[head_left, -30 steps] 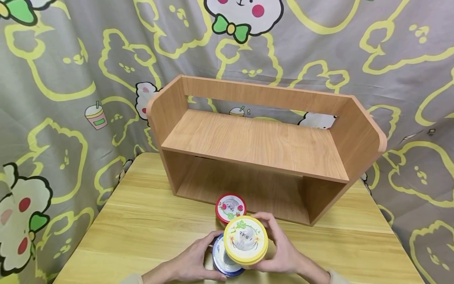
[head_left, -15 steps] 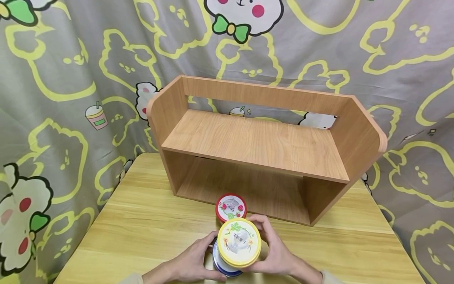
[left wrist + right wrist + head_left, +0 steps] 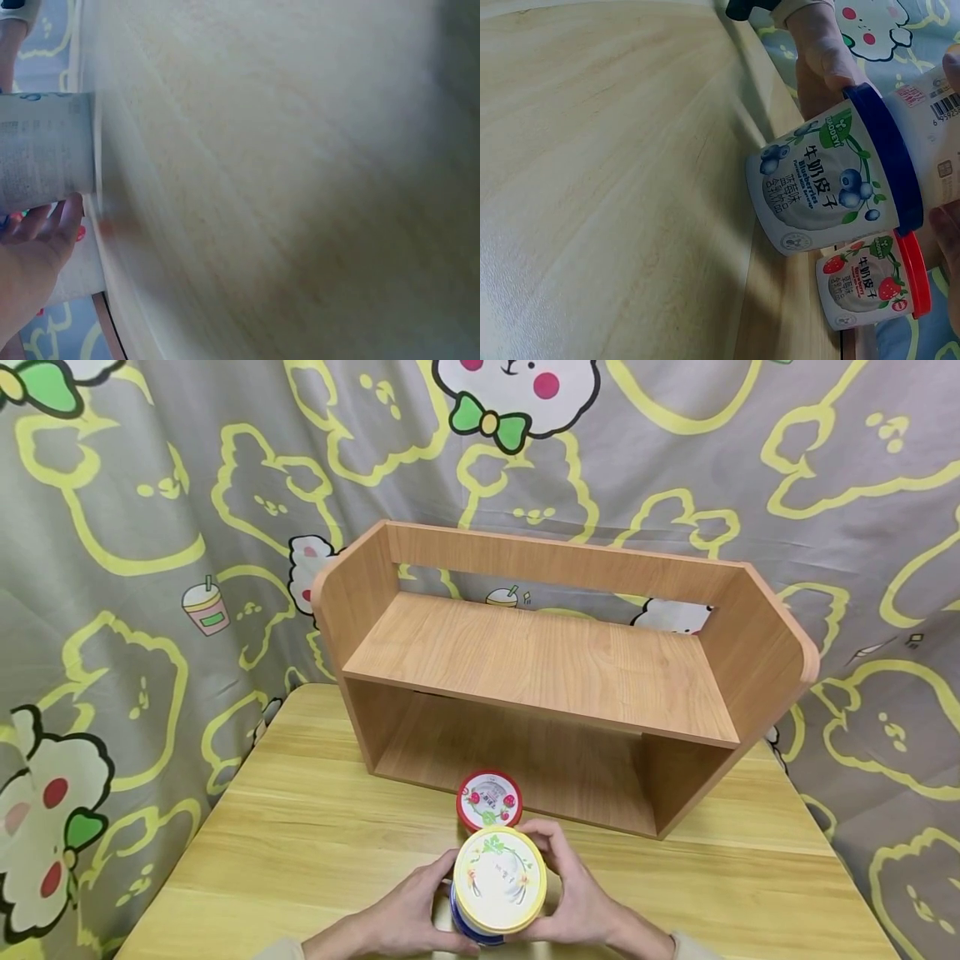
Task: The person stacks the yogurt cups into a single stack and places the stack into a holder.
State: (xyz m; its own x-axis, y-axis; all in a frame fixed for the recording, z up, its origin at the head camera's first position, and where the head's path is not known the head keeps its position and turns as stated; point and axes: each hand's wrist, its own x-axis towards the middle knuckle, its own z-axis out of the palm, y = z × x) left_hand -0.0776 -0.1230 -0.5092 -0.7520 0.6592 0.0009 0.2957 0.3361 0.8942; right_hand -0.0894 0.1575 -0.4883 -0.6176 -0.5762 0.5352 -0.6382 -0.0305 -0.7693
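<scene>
My right hand (image 3: 577, 897) grips a yellow-lidded tub (image 3: 501, 878) upright, directly over a blue-lidded tub. In the right wrist view the blue-lidded tub (image 3: 821, 176), printed with blueberries, stands on the table, and the pale wall of the upper tub meets its lid. My left hand (image 3: 408, 906) holds the blue-lidded tub from the left, fingers and thumb around its side. Just behind, a red-lidded tub (image 3: 490, 800) with strawberries stands close to the stack. From above, the yellow lid hides most of the blue one.
A two-level wooden shelf (image 3: 540, 660) stands at the back of the table, its lower front edge just behind the red-lidded tub. The wood-grain table (image 3: 285, 827) extends to both sides. A patterned grey curtain (image 3: 247, 485) hangs behind.
My right hand has moved the yellow-lidded tub left and slightly down, from overlapping the blue-lidded tub's right side to sitting over it. The left hand and red-lidded tub have stayed put.
</scene>
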